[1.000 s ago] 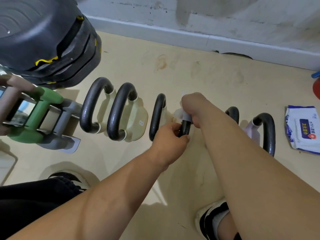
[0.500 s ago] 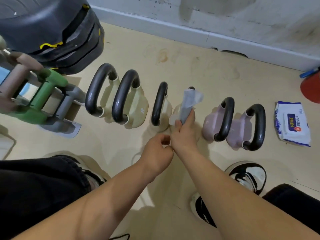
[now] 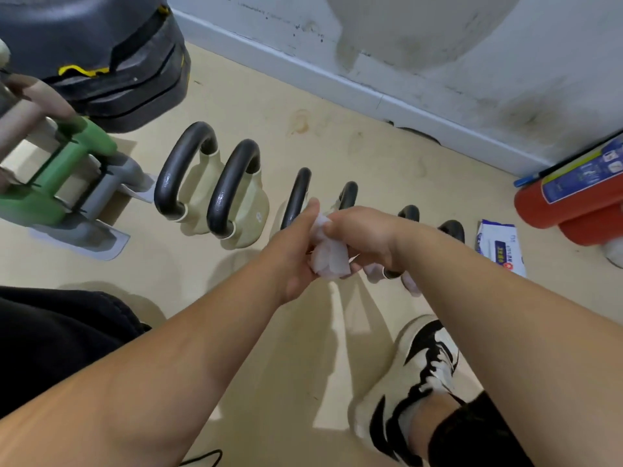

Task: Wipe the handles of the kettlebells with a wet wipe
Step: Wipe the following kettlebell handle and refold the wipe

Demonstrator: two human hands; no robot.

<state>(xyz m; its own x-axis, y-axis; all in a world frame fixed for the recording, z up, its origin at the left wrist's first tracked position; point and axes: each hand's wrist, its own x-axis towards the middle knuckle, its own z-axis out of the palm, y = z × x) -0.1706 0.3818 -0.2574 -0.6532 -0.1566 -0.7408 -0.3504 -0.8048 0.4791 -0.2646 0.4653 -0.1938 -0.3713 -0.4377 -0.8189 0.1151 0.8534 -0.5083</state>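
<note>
Now we have the crumpled white wet wipe (image 3: pixel 328 259) off the fourth black loop handle (image 3: pixel 349 195), bunched between both hands just near of the kettlebell row. Our left hand (image 3: pixel 293 254) and right hand (image 3: pixel 365 235) curl their fingers round it, pinching. Likely we refold it before the next black handle (image 3: pixel 409 213) rightward.

Kettlebells (image 3: pixel 252 214) cream, handles (image 3: pixel 232 178) black; wipe (image 3: pixel 328 258) white; dumbbell (image 3: pixel 33 203) green; extinguisher (image 3: pixel 546 208) red, blue label (image 3: pixel 578 175); shoe (image 3: pixel 399 360) cream with black streaks.
</note>
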